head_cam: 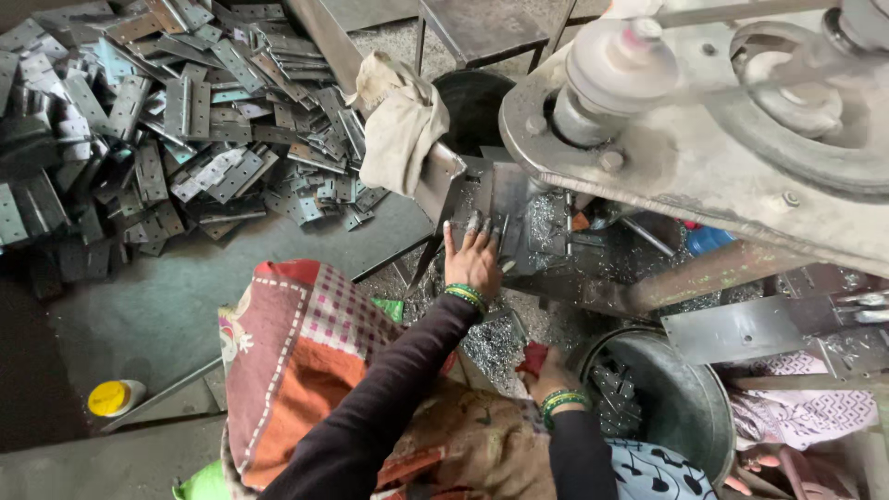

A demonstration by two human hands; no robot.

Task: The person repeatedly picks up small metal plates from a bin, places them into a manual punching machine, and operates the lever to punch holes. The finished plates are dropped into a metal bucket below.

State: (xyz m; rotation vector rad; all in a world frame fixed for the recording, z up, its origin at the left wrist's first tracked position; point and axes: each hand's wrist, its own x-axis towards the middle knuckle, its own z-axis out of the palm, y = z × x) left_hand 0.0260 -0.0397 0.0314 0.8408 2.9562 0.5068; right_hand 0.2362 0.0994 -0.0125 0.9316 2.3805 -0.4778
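Under the machine (704, 120), the left hand (474, 255) lies flat, open, on a plate (505, 199); the right hand (548, 368), by the bucket (690, 407), is half-hidden, grip unclear.

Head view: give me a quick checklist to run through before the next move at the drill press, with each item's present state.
1. Left hand flat on the metal plate: ok.
2. Fingers away from the drill bit: cannot tell, bit hidden.
3. Right hand at the steel bucket rim: ok.
4. What the right hand holds: cannot tell.
5. Metal shavings off the work surface: not ok.
6. Hinge pile apart from the hands: ok.
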